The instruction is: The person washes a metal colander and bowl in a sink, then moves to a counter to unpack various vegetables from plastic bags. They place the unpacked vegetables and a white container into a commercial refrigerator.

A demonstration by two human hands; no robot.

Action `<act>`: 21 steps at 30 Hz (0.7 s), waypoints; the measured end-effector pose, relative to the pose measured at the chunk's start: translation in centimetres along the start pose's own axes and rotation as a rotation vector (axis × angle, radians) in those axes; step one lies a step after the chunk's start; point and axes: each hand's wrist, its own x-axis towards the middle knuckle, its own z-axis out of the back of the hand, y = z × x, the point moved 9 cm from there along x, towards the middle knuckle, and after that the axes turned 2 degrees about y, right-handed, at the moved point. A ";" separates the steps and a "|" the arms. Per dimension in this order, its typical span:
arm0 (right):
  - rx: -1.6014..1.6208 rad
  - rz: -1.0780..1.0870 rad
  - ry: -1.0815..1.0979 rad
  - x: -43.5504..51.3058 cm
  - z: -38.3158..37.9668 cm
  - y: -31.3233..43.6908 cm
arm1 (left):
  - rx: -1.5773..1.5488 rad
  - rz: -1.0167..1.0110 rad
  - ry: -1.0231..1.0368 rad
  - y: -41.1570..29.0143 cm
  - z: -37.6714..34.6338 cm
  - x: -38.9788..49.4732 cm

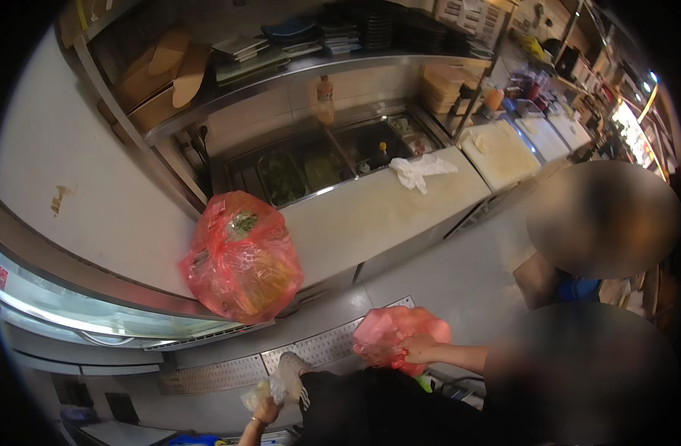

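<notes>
My left hand [266, 411], with a band at the wrist, grips a clear plastic bag [258, 394] with pale yellowish contents, low in the view beside a light perforated clog [290, 369]. To the right, my right hand [421, 349] is closed on the gathered top of a red plastic bag [376, 337]; what the bag holds cannot be told. A larger tied red bag [242, 262], with green and yellow contents showing through, rests at the left end of the white worktop [340, 234]. A crumpled white cloth [421, 170] lies farther along that worktop.
Behind the worktop are sunken metal trays [284, 178] and a plastic bottle [325, 100]. A shelf [295, 69] holds stacked dishes and cardboard boxes [167, 75]. Cutting boards [502, 156] continue rightwards. Metal grating [223, 374] crosses the floor; a glass display case [95, 312] stands left.
</notes>
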 end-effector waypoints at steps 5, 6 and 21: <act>0.325 -0.051 -0.353 -8.2 15.8 -4.2 | -0.014 -0.113 0.061 -15.2 9.2 2.6; 0.386 -0.045 -0.380 -9.4 17.9 -4.7 | -0.124 -0.135 0.115 -18.5 12.4 2.4; 1.098 0.423 -0.692 0.8 36.9 6.9 | -0.388 -1.382 -0.038 -51.3 41.4 -14.7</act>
